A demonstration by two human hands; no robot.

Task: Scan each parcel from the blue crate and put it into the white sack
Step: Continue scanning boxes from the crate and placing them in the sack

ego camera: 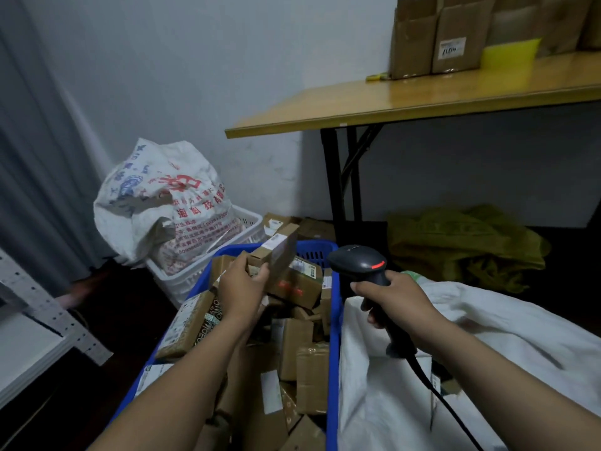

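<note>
While the left hand point(242, 284) grips a small brown parcel point(276, 255) just above the centre of the frame, fingers and thumb curled round its lower end, the parcel stands tilted over the blue crate point(334, 353), raised clear of the load beneath. The crate, at lower centre, is filled with brown parcels bearing white labels.

The right hand point(395, 299), right of centre, is clamped round the handle of a black scanner point(361, 265), all fingers wrapped. The scanner head points left toward the held parcel, and a red indicator is lit on top. A red scan mark point(291, 286) falls on a box lying in the crate just below the held parcel.

The white sack point(504, 323) lies at lower right, touching the crate's right wall, beneath the right forearm.

To the upper left of the crate, a printed white bag point(162, 203) sits in a white basket point(250, 222). At upper right, a wooden table point(390, 102) carries cardboard boxes point(435, 43). A green sack point(461, 242) lies on the floor beneath it.
</note>
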